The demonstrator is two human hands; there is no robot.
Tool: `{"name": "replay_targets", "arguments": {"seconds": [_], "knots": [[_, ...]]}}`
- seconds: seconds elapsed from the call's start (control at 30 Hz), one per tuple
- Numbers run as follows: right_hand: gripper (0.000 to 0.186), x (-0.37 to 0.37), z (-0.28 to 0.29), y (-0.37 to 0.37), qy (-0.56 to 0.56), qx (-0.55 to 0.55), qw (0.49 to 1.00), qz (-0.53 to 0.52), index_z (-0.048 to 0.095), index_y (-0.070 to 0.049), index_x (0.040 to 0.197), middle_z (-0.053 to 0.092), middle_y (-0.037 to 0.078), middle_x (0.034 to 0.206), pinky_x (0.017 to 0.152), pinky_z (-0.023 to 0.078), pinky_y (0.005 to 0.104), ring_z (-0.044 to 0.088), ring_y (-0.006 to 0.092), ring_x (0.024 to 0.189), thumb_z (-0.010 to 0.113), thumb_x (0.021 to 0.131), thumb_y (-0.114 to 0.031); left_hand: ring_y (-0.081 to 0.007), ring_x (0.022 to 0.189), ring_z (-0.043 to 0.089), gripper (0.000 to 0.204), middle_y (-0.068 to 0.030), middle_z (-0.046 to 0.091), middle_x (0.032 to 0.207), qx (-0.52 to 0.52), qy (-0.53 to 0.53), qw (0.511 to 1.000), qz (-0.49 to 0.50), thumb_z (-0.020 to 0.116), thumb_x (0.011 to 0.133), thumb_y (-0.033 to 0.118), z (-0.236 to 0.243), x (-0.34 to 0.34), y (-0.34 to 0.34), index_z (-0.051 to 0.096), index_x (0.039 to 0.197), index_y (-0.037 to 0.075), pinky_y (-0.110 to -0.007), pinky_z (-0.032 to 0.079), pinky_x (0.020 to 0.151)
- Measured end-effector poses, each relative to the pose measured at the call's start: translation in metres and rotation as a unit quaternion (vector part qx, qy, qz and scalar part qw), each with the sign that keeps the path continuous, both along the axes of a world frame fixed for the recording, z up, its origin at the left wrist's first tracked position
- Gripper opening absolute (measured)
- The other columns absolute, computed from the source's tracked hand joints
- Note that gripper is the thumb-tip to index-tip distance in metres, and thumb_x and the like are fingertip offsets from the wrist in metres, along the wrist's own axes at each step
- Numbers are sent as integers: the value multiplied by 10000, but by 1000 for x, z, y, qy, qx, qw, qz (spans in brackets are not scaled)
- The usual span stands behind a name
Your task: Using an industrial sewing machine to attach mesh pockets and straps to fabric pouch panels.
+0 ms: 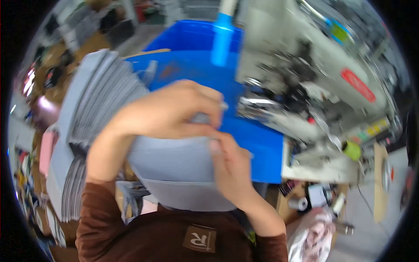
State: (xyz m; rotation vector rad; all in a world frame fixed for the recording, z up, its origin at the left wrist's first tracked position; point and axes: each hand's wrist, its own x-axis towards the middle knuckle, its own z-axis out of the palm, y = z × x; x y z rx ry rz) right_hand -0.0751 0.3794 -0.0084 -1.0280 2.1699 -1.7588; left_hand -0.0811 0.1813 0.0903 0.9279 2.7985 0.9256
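A grey-blue fabric piece (174, 161) hangs in front of me over the near edge of the blue work surface, with a seam line across its lower part. My left hand (174, 109) is bent over its top edge, fingers curled, the thumb and fingertips pinched together and blurred. Close beside it, my right hand (231, 168) grips the upper right edge between thumb and fingers. The fingertips of both hands nearly meet. A sewing machine (283, 83) stands to the right, its needle area apart from the fabric.
To the left rises a thick stack of folded grey fabric pieces (109, 91). Behind the blue tabletop (262, 148) is a blue bin (187, 32). A blue-tipped tube (223, 39) hangs above it. Lower right are a green thread spool (352, 150) and a plastic bag (312, 236).
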Motion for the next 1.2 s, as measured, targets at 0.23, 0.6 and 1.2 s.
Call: {"name": "replay_targets", "arguments": {"seconds": [0.23, 0.6, 1.2], "knots": [[140, 10, -34, -5, 51, -66, 996, -31, 573, -27, 1075, 608, 182, 860, 668, 496, 397, 622, 353, 769, 519, 1013, -141, -227, 711, 566, 211, -90, 563, 740, 41, 39, 998, 37, 774, 740, 132, 3, 8, -12, 609, 735, 0, -329, 404, 629], [147, 6, -27, 16, 25, 29, 999, -36, 509, -30, 1080, 569, 177, 649, 526, 446, 430, 591, 355, 561, 534, 1015, -159, -199, 761, 537, 237, -64, 567, 783, 48, -23, 997, 64, 766, 798, 201, -8, -35, -25, 624, 756, 16, -326, 410, 700], [256, -71, -10, 25, -136, -1, 989, -66, 657, 31, 1037, 637, 1, 838, 730, 447, 223, 519, 56, 787, 513, 1046, -181, -139, 837, 634, 290, -89, 731, 928, 128, -144, 979, 74, 734, 831, 142, -70, -140, -25, 698, 1060, -32, -289, 486, 728]]}}
